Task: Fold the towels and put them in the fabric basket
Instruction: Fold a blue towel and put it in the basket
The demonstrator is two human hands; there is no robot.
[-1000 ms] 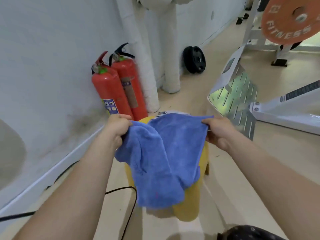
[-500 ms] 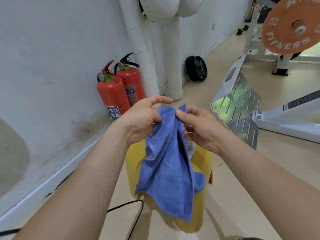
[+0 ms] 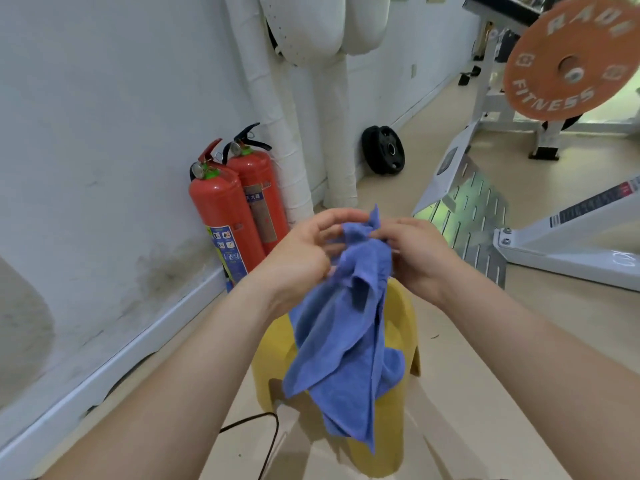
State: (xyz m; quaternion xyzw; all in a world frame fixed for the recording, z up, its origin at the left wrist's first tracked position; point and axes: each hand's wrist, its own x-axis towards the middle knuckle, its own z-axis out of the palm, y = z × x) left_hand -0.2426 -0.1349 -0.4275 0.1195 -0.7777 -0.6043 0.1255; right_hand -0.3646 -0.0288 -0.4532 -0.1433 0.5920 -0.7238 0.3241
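A blue towel (image 3: 346,341) hangs bunched in front of me, its top corners gathered between both hands. My left hand (image 3: 301,254) pinches the upper edge from the left. My right hand (image 3: 415,254) pinches the same edge from the right, fingertips almost touching the left ones. The towel's loose lower end drapes down over a yellow plastic stool (image 3: 403,320) that stands on the floor below. No fabric basket is in view.
Two red fire extinguishers (image 3: 235,216) stand against the white wall at left. A black cable (image 3: 270,431) runs over the floor near the stool. A white gym machine frame (image 3: 561,237), an orange weight plate (image 3: 568,64) and black plates (image 3: 382,154) lie to the right and beyond.
My hands came together from a wide spread, bringing the towel's top corners to one point. The towel went from stretched flat to hanging bunched, and it sits higher above the stool.
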